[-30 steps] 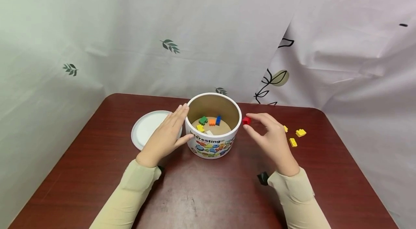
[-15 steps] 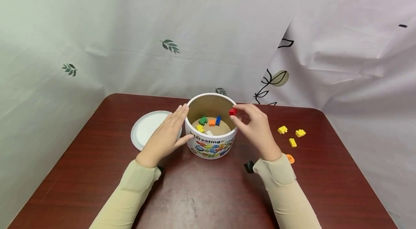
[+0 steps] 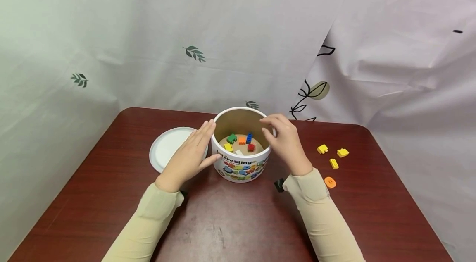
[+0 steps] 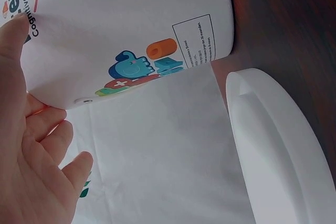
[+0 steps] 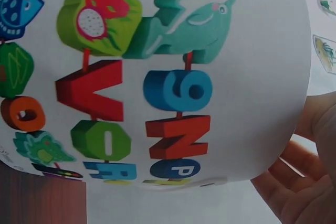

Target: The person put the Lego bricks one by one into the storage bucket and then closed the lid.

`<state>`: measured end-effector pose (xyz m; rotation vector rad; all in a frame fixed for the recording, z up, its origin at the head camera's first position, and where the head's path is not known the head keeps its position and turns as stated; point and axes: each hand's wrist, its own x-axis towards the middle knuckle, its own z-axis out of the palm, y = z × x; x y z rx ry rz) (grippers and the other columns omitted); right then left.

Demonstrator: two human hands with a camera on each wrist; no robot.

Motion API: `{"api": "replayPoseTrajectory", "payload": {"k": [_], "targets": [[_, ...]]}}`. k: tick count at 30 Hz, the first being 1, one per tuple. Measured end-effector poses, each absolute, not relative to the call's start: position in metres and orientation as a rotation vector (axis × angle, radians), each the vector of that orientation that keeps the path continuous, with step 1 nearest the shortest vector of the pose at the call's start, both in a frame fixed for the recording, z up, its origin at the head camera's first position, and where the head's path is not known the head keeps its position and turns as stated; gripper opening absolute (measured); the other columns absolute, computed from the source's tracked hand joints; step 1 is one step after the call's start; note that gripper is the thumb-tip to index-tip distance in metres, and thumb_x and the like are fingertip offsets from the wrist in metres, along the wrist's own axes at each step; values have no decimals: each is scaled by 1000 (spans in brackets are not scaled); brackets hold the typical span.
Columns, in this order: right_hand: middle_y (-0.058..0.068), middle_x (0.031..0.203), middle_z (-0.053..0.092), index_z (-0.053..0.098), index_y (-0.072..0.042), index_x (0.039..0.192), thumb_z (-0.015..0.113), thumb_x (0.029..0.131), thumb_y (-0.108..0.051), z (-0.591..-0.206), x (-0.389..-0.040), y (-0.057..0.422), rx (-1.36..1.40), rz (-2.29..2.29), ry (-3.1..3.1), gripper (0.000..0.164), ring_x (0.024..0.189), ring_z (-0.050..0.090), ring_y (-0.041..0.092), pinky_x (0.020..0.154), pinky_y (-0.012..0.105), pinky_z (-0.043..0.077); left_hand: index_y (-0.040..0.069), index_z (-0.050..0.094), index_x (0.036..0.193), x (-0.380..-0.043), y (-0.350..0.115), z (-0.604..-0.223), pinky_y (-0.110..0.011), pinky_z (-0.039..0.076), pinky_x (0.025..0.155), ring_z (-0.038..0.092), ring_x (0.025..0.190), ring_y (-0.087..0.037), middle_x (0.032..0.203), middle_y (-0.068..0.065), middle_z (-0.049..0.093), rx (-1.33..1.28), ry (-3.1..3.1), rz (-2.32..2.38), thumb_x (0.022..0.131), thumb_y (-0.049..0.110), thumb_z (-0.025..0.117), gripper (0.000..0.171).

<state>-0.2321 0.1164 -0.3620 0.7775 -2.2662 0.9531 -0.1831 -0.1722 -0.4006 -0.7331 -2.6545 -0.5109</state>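
Observation:
A round white bucket (image 3: 241, 174) with a printed "Interesting" label stands upright on the table, its top uncovered. Inside lie a red brick (image 3: 251, 147), a blue brick (image 3: 249, 138), an orange brick (image 3: 242, 141), a green brick (image 3: 232, 138), a yellow brick (image 3: 228, 147) and a white piece (image 3: 239, 152). My left hand (image 3: 189, 156) rests against the bucket's left side, fingers straight; its thumb and fingertips touch the wall in the left wrist view. At the right rim my right hand (image 3: 285, 141) has its thumb and index finger apart over the opening, holding nothing.
A white lid (image 3: 165, 148) lies left of the bucket, partly behind my left hand. Three yellow bricks (image 3: 334, 163) and an orange ring-shaped piece (image 3: 330, 182) lie on the dark red table (image 3: 230, 229) to the right. A printed curtain (image 3: 230, 39) hangs behind.
My right hand has carried the red brick leftward over the bucket and let it go; the brick now lies inside. The left hand has stayed in place.

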Motion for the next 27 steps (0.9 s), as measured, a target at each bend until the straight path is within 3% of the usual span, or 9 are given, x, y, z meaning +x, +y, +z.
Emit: {"api": "replayPoseTrajectory", "payload": {"k": [8, 14, 22, 27], "targets": [[10, 106, 69, 75, -2, 106, 75, 89, -1, -361, -225, 122, 802, 956, -2221, 17, 96, 63, 24, 79, 38, 55, 0, 27, 159, -185, -173, -401, -52, 25, 122, 22, 153, -27, 166, -15, 25, -723, -2676, -506, 95, 41, 72, 88], [8, 107, 70, 75, -3, 106, 73, 89, -1, -357, -213, 133, 807, 976, -2222, 17, 102, 64, 23, 90, 40, 55, 0, 27, 159, -185, -173, -402, -51, 24, 122, 22, 153, -28, 166, -15, 25, -733, -2675, -518, 95, 40, 71, 88], [3, 105, 70, 76, -4, 106, 76, 87, 0, -357, -202, 159, 836, 951, -2247, 19, 101, 64, 18, 93, 20, 48, 1, 26, 159, -186, -172, -403, -51, 24, 122, 22, 154, -27, 166, -14, 25, -730, -2679, -527, 95, 41, 71, 88], [0, 105, 71, 76, -7, 105, 76, 86, 1, -356, -197, 179, 893, 967, -2305, 21, 100, 64, 17, 92, 14, 46, 0, 27, 159, -186, -173, -403, -51, 23, 122, 21, 154, -27, 166, -14, 24, -729, -2673, -531, 95, 41, 71, 88]]}}
